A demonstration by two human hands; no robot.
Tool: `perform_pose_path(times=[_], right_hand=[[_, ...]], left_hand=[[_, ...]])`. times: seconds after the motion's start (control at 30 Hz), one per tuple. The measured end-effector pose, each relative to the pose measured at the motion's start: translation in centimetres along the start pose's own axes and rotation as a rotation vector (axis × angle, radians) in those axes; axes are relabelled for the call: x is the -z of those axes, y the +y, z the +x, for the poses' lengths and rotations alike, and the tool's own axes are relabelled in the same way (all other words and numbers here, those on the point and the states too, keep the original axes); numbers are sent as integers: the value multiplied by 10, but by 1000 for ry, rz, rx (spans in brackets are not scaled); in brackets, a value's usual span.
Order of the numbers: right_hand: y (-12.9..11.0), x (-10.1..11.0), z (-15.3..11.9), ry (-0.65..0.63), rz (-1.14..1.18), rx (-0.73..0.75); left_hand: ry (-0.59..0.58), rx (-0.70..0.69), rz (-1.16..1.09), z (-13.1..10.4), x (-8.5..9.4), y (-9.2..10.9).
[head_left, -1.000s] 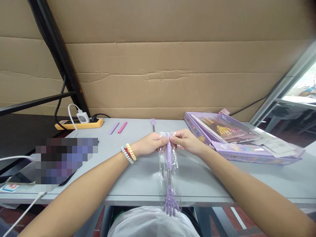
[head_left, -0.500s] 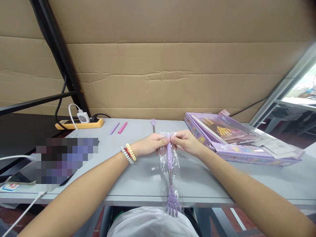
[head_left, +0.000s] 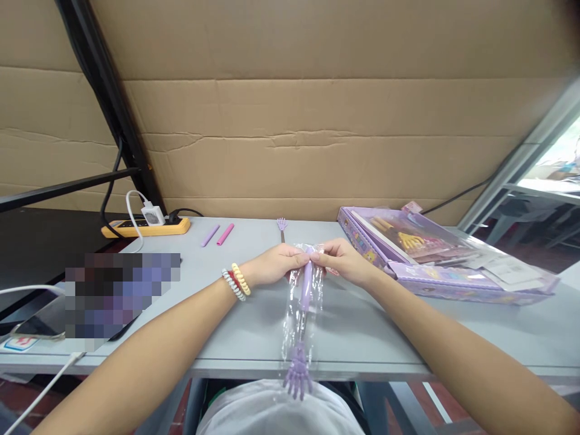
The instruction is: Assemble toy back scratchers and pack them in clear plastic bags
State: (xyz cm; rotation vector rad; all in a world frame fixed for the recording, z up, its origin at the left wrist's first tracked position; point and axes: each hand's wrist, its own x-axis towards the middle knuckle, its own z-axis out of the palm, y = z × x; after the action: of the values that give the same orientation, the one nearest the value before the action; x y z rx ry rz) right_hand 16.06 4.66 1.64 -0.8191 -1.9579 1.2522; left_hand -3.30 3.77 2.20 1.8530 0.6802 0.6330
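A purple back scratcher (head_left: 307, 290) hangs inside a clear plastic bag (head_left: 290, 308), its hand-shaped head pointing down over the table's front edge. My left hand (head_left: 283, 263) pinches the bag's upper end beside the handle tip. Close against it, my right hand (head_left: 341, 258) also pinches the bag there, thumbs nearly touching. Whether either hand grips the handle through the plastic I cannot tell. Just beyond my left hand, a second purple back scratcher (head_left: 281, 225) lies on the table, its lower part hidden.
Two short tubes, purple (head_left: 210, 235) and pink (head_left: 225, 234), lie at the back left. A yellow power strip (head_left: 176, 227) sits nearby. On the right, an open purple box (head_left: 457, 286) contains packaged back scratchers. A cardboard wall (head_left: 281, 169) closes off the back.
The bagged back scratcher has swung a little to the left at its lower end. Both hands stay nearly in place, still pinching the bag's top.
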Motion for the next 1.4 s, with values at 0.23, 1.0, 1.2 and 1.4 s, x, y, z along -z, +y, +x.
perform_pose_path(times=[0.23,1.0,1.2,1.4], right_hand=[[4,5,1,-217,47,-179],[-7,30,1,389,536,59],[-2,20,9,629,574,134],[0,-8,11,613,435,87]], left_hand=[[-139,17,88,0,1,-2],[205,103,-215,-3,24,-5],[294,45,-92,4,9,-10],[451,-30,-148,7,-16,-1]])
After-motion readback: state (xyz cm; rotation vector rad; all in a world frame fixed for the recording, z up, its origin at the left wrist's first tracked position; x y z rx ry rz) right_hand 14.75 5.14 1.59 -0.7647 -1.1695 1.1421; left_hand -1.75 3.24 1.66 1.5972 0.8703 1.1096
